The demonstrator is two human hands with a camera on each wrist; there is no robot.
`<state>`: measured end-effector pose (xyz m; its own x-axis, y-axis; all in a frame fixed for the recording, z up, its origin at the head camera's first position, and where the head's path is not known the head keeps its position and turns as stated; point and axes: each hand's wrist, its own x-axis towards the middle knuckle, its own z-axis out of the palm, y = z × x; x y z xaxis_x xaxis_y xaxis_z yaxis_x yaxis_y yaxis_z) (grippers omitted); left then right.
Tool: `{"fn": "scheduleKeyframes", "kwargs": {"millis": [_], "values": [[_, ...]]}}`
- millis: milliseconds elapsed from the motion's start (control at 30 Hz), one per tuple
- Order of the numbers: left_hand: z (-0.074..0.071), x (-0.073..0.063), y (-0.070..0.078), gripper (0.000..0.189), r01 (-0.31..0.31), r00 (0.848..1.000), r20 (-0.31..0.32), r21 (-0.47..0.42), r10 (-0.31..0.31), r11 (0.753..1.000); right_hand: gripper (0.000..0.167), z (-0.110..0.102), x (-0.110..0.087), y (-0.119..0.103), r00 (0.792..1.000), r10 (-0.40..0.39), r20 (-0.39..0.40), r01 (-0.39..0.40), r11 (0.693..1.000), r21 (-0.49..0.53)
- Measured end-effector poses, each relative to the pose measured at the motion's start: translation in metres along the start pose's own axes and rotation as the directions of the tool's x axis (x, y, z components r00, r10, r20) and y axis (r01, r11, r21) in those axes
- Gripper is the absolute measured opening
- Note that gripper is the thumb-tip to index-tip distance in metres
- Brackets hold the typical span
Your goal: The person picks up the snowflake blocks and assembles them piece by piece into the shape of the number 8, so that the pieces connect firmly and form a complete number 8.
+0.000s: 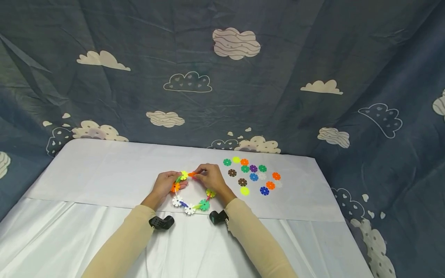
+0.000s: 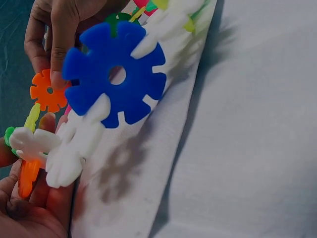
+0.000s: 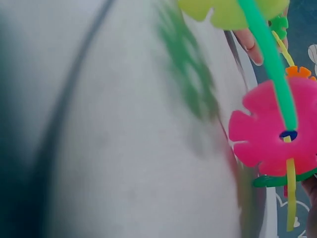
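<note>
A ring of interlocking flower-shaped discs [image 1: 204, 205] in several colours is held up between both hands over the white cloth. My left hand [image 1: 163, 186] grips the ring's left side, by an orange disc [image 1: 175, 187] and a yellow disc [image 1: 184, 175]. At the top of the ring, my right hand [image 1: 212, 179] pinches another orange disc [image 1: 192, 174] between thumb and fingers. The left wrist view has a large blue disc [image 2: 89, 69] slotted between white discs [image 2: 69, 156]. In the right wrist view, a pink disc [image 3: 262, 109] meets a green disc [image 3: 267, 59] seen edge-on.
Loose flower discs lie scattered to the right of the hands, among them a brown disc [image 1: 242, 182], a dark blue disc [image 1: 264, 191] and a purple disc [image 1: 253, 168]. A white cloth [image 1: 114, 170] covers the table. Behind it hangs a dark curtain [image 1: 139, 50] printed with clouds.
</note>
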<state>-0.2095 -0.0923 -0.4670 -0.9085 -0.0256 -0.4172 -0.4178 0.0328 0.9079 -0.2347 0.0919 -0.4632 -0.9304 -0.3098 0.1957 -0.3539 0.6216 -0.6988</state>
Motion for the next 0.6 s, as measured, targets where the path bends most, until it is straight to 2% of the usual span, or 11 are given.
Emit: {"fn": "scheduleKeyframes", "kwargs": {"millis": [67, 233, 467, 600], "values": [[-0.0004, -0.0004, 0.0002, 0.035, 0.003, 1.000, -0.012, 0.044, -0.002, 0.999, 0.004, -0.0010, 0.0001, -0.0016, 1.000, -0.025, 0.008, 0.025, 0.999, -0.025], [-0.0004, -0.0005, 0.0000, 0.036, -0.005, 1.000, -0.012, 0.039, 0.005, 0.999, 0.004, -0.0026, -0.0002, -0.0050, 0.998, -0.063, 0.011, 0.063, 0.996, -0.069], [0.0005, 0.0019, -0.0017, 0.031, -0.006, 1.000, 0.019, -0.082, 0.008, 0.997, 0.006, -0.0017, 0.0006, -0.0052, 0.988, -0.154, 0.014, 0.154, 0.983, -0.099], [0.0013, 0.0014, -0.0028, 0.028, -0.020, 1.000, 0.016, -0.101, 0.021, 0.995, 0.006, -0.0022, 0.0000, -0.0081, 0.978, -0.208, 0.010, 0.207, 0.971, -0.120]]}}
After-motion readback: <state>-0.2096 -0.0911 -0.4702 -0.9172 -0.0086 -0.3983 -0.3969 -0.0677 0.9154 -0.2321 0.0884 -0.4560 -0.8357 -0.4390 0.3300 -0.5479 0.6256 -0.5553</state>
